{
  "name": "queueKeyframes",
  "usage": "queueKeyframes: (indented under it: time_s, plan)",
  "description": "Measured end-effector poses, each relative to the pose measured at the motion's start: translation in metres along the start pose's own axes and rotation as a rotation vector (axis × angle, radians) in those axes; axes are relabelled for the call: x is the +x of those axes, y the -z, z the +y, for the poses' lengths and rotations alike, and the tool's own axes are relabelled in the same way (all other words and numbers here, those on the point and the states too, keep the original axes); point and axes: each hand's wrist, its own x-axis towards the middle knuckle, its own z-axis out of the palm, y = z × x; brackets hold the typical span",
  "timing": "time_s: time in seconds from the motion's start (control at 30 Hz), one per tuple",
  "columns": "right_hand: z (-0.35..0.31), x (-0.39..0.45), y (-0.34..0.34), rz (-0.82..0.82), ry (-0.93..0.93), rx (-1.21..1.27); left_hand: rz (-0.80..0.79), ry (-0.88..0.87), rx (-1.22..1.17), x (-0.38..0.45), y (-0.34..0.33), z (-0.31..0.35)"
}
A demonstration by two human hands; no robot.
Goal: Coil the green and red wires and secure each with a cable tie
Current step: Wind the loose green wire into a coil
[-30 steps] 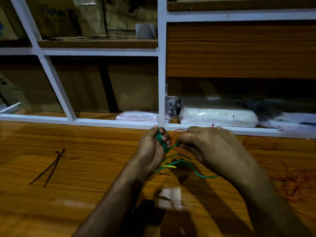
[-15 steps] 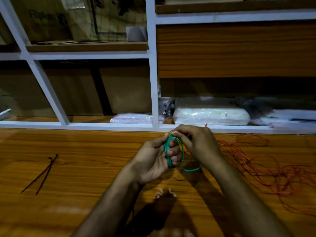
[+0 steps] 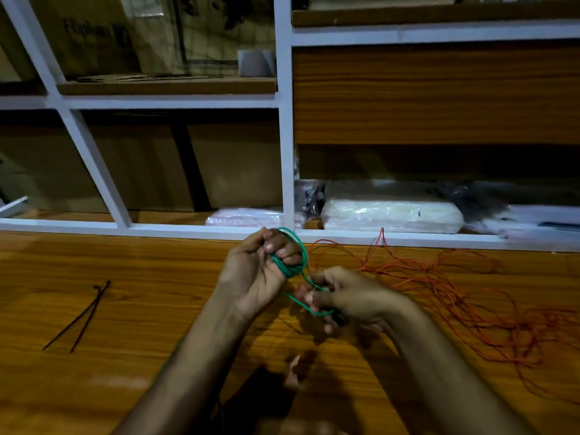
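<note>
Green insulated wire point(image 3: 290, 262) is wound in a small coil around the curled fingers of the left hand point(image 3: 257, 277), which is raised palm-up above the middle of the glossy orange-brown wooden bench point(image 3: 125, 309); that grip is closed on the coil, with the thumb pressing over the strands. A short loose tail of the same wire runs down and to the right into the right hand point(image 3: 348, 298), whose fingertips pinch it in a narrow grip just below and beside the coil; the two hands are nearly touching. Thin red wire point(image 3: 455, 296) lies uncoiled in a wide, loose tangle on the bench to the right of the hands, its loops spreading from the back edge of the bench towards the right border of the view, and some strands pass close behind the right hand. Two slim black plastic cable ties point(image 3: 81, 315) lie crossed near their heads on the left part of the bench, well apart from both hands, with bare wood all around them. Between the ties and the left forearm the surface is open wood. Along the far edge of the bench runs the white-painted frame of a shelf unit point(image 3: 285, 136), its lower rail just behind the left hand; clear plastic-wrapped white packets point(image 3: 392, 215) sit on the lowest shelf behind the rail.
</note>
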Motion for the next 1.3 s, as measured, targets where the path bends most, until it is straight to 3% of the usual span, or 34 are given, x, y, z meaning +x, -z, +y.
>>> queueKeyframes:
  time_s: [0.07, 0.2, 0.27, 0.33, 0.43, 0.57, 0.63, 0.7, 0.8, 0.9, 1.03, 1.17, 1.3]
  plan:
    - [0.0, 0.001, -0.005, 0.005, -0.01, 0.199, 0.04, -0.08, 0.0, -0.001, -0.003, 0.009]
    - [-0.002, 0.015, 0.001, 0.274, 0.02, 1.055, 0.048, -0.165, -0.034, -0.004, 0.0, 0.017]
    - [0.002, 0.018, 0.007, 0.301, -0.022, 1.181, 0.061, -0.18, -0.056, -0.003, 0.0, 0.019]
    - [0.011, 0.019, 0.008, 0.363, -0.058, 0.859, 0.105, -0.2, -0.038, -0.002, -0.002, 0.02]
    - [0.02, 0.014, 0.0, 0.374, -0.031, 0.06, 0.149, -0.227, -0.043, -0.003, -0.003, 0.024]
    - [0.001, -0.008, 0.003, 0.033, -0.006, -0.565, 0.206, -0.289, -0.096, -0.001, 0.003, 0.032]
    - [-0.015, -0.022, -0.001, -0.123, -0.007, -0.747, 0.229, -0.332, -0.1, 0.0, 0.007, 0.037]
    - [-0.028, -0.035, -0.007, -0.101, 0.042, -0.834, 0.243, -0.349, -0.075, 0.001, 0.012, 0.04]
    - [-0.042, -0.051, -0.007, 0.064, 0.2, -1.005, 0.286, -0.336, 0.013, 0.002, 0.015, 0.033]
    - [-0.053, -0.061, -0.002, 0.181, 0.429, -1.086, 0.296, -0.278, 0.085, 0.003, 0.013, 0.016]
    - [-0.056, -0.062, 0.01, 0.291, 0.683, -1.035, 0.322, -0.14, 0.303, 0.004, 0.012, -0.009]
    - [-0.047, -0.052, 0.018, 0.343, 0.776, -0.908, 0.313, 0.003, 0.52, 0.002, 0.011, -0.036]
    - [-0.036, -0.038, 0.024, 0.537, 0.781, -0.648, 0.221, 0.095, 0.602, -0.003, 0.006, -0.046]
